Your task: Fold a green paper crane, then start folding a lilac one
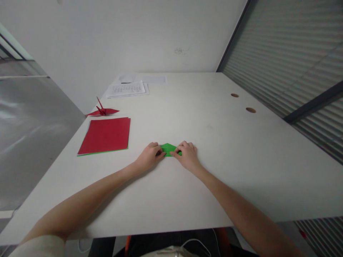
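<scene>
A small folded piece of green paper (168, 148) lies on the white table, its peaked edge pointing away from me. My left hand (150, 155) grips its left side, thumb and fingers closed on the edge. On the opposite side, my right hand (187, 155) pinches the paper between thumb and fingers. Both hands rest low against the tabletop, and their fingers cover the paper's left and right ends. Only the middle of the sheet shows between them.
To the left lies a stack of square paper (107, 135), red on top with green beneath. Behind it stands a red origami crane (103, 111). Printed sheets (127, 88) lie farther back. Two round holes (250, 110) pierce the table (214, 200) near the blinds (289, 53).
</scene>
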`<state>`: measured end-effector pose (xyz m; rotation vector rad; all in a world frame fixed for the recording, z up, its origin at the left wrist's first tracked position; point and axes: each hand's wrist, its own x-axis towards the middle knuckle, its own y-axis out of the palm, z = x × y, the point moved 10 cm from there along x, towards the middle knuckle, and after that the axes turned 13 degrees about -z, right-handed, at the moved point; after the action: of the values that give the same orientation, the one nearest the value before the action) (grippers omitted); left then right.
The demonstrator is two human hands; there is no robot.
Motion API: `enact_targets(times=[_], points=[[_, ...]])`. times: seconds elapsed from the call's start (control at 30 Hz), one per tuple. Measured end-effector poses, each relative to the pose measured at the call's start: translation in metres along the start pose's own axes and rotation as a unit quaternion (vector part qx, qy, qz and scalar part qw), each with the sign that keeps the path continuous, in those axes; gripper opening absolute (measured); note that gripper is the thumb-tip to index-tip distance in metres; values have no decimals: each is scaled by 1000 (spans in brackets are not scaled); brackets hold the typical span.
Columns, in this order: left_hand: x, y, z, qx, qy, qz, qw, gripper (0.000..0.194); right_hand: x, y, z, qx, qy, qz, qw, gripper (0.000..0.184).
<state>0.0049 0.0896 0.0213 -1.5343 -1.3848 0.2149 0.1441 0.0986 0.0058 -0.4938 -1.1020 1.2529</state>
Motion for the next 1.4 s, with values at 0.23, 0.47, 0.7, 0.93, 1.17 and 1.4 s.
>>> enact_targets(times=[0.23, 0.47, 0.7, 0.93, 1.17, 1.4], points=[[0, 1, -1, 38, 18, -1, 999, 20, -1, 0, 0, -9, 4, 7, 1000, 36], [2, 2, 3, 18, 5, 4, 1000, 24, -2, -4, 4, 5, -18, -29, 999, 43], [4, 3, 6, 6, -3, 25, 1000, 28, -1, 1, 2, -13, 6, 7, 1000, 38], [7, 10, 27, -100, -137, 122, 978, 38, -1, -1, 2, -7, 13, 13, 1000, 39], [5, 8, 21, -69, -100, 80, 989, 25, 0, -1, 1, -15, 25, 27, 999, 40], [5, 8, 17, -47, -59, 81, 994, 25, 0, 0, 0, -10, 31, 30, 999, 37]])
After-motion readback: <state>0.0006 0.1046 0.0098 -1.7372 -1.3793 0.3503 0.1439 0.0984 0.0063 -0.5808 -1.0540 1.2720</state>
